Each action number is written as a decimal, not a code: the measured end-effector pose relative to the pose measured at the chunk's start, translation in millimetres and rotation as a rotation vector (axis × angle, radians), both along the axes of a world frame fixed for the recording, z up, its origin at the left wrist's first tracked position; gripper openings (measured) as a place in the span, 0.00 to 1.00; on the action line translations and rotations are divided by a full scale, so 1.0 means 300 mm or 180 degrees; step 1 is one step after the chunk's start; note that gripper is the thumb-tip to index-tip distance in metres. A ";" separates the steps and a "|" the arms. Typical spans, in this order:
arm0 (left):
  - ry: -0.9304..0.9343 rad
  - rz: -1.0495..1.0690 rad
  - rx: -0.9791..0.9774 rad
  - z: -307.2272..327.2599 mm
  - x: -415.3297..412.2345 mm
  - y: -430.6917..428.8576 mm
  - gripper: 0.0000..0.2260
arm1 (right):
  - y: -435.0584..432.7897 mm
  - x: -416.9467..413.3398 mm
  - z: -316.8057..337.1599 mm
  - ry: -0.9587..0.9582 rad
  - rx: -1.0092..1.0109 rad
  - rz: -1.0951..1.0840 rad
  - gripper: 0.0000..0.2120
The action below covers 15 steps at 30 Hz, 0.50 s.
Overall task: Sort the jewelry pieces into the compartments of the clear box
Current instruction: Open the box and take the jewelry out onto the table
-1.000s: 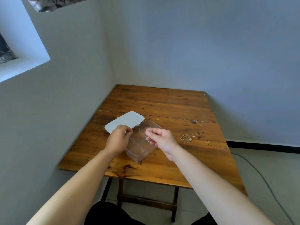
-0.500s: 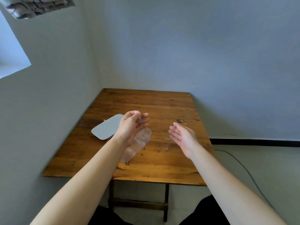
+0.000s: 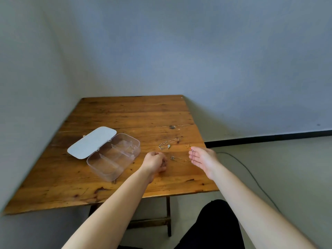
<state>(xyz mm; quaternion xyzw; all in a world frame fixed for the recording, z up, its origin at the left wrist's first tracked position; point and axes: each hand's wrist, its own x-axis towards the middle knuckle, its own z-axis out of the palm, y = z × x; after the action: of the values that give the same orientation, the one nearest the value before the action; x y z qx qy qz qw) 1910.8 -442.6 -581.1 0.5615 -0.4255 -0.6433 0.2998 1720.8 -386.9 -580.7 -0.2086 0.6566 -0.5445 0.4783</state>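
Note:
The clear box [image 3: 107, 169] sits open on the left half of the wooden table [image 3: 125, 114], its white lid [image 3: 91, 142] folded back. A small piece [image 3: 133, 149] lies in its far compartment. My left hand [image 3: 154, 163] rests on the table right of the box, fingers curled over a small dark jewelry piece [image 3: 163, 164]. A thin chain with a pendant [image 3: 177, 158] lies between my hands. My right hand [image 3: 201, 157] hovers by the table's right edge, fingers straight and apart. A silver chain [image 3: 168, 145] and a small orange piece [image 3: 187, 146] lie just beyond.
Walls close in the table at the left and the back. The table's right edge runs just past my right hand, and a dark cable [image 3: 251, 174] trails over the floor there. My dark-clothed leg [image 3: 215, 225] is below the front edge.
My left hand left the box, rose, then came down on the table to its right. My right hand moved right with a thin chain, which now lies on the wood. The camera swung right.

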 end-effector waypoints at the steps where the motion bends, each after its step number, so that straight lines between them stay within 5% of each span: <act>1: -0.0084 0.0051 0.0020 -0.004 -0.002 0.001 0.07 | 0.008 -0.004 -0.014 0.0168 0.0120 0.0071 0.09; 6: -0.0195 0.0125 -0.0049 0.020 0.009 -0.010 0.09 | 0.019 -0.025 -0.028 0.0993 0.0310 0.0349 0.12; 10: -0.0429 0.0031 -0.0256 0.030 0.045 -0.014 0.06 | 0.006 -0.030 -0.005 0.2537 0.0502 0.0892 0.22; 15: -0.0860 0.0198 -0.1329 0.067 0.141 -0.032 0.09 | -0.015 -0.019 0.015 0.3785 0.0574 0.0952 0.22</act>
<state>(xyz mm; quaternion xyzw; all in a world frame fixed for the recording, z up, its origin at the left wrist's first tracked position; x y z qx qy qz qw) 1953.1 -452.2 -561.0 0.5811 -0.5678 -0.4510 0.3694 1715.2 -391.5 -576.1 -0.5249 0.8179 -0.2045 0.1174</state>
